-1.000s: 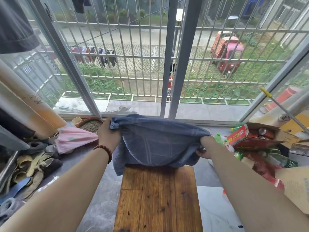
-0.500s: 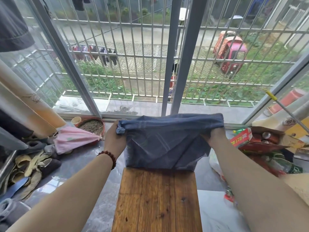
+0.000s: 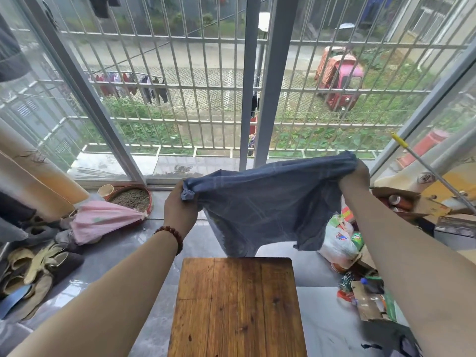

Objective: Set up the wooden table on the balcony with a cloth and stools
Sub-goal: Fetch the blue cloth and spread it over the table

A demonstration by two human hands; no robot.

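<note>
A blue-grey checked cloth (image 3: 262,202) hangs in the air beyond the far end of the wooden table (image 3: 237,307). My left hand (image 3: 180,207) grips its left top corner, and my right hand (image 3: 354,180) grips its right top corner, held higher. The cloth's lower edge dangles just past the table's far edge. The plank tabletop is bare. No stools are in view.
Barred balcony windows (image 3: 257,86) stand straight ahead. A pink bag (image 3: 103,220), a round tray of grain (image 3: 131,199) and shoes (image 3: 33,264) lie on the left floor. Cardboard boxes (image 3: 412,202), plastic bags (image 3: 340,238) and a yellow-tipped pole (image 3: 432,171) crowd the right.
Both hands have raised the cloth and pulled it wider. My right hand moved up and to the right, so the cloth has lifted off the table's far end.
</note>
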